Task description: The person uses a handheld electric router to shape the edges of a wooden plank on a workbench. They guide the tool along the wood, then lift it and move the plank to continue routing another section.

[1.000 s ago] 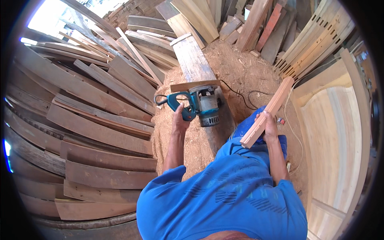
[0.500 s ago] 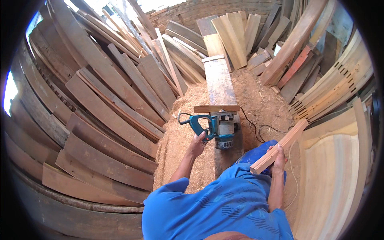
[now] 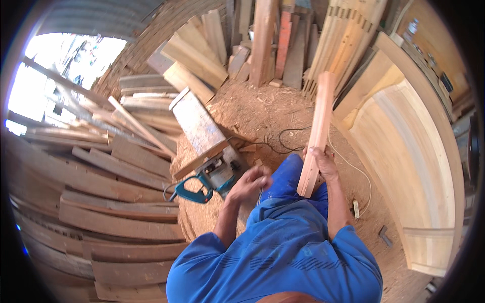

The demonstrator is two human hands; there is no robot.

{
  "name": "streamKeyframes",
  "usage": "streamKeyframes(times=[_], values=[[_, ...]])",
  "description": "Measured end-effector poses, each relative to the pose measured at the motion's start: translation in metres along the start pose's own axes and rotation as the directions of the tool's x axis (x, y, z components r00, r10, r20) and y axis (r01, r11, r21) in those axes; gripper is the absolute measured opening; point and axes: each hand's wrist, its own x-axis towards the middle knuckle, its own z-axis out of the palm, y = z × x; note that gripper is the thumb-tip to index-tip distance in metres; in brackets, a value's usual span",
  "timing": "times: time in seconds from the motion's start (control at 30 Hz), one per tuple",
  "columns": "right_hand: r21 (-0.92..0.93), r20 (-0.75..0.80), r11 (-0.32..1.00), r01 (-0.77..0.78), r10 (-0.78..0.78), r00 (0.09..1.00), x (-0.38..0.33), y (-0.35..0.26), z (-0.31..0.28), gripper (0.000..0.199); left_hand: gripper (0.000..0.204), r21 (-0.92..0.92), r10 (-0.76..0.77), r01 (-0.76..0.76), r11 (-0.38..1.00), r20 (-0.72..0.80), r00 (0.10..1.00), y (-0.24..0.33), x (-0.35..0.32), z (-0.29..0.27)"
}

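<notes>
My right hand (image 3: 324,162) is wrapped round a squared length of reddish-brown wood (image 3: 319,121), tilted up and away from my lap, its lower end above my blue trousers. Free of the tool, my left hand (image 3: 250,184) hovers just right of it, fingers loosely bent and slightly blurred, with nothing seen in them. The power tool (image 3: 218,172), a grey metal body with a teal loop handle, looks like a router. It sits at the near end of a long narrow plank bench (image 3: 197,123), against a wooden crosspiece (image 3: 199,160).
Dark boards (image 3: 121,222) are stacked along the left. Planks (image 3: 197,55) and slotted timbers (image 3: 343,35) lean at the back. A large curved pale panel (image 3: 409,146) stands on the right. A black cord (image 3: 283,139) crosses the sawdust floor (image 3: 247,108); a grey metal tool (image 3: 385,236) lies nearby.
My left hand has let go of the power tool's handle and moved right. The view has turned rightward. My right hand still grips the wood, which now points more steeply away from me.
</notes>
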Motion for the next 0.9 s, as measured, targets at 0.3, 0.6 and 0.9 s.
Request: streamKeyframes(times=[0.3,0.6,0.9], values=[[-0.723,-0.040,0.686,-0.088,0.085,0.996,-0.014,-0.065,-0.038,0.070,0.043,-0.641,-0.027,-0.062,0.765,-0.128,0.991,0.071,0.228,0.090],[-0.757,-0.405,0.561,-0.335,-0.001,0.914,-0.083,-0.076,-0.040,0.070,0.031,-0.612,-0.296,0.237,0.754,0.005,0.955,0.065,0.286,0.088],[-0.418,-0.743,0.719,-0.556,0.082,0.665,-0.142,-0.051,-0.054,0.048,0.021,-0.405,-0.309,0.425,0.809,0.323,0.895,0.048,0.347,0.186]])
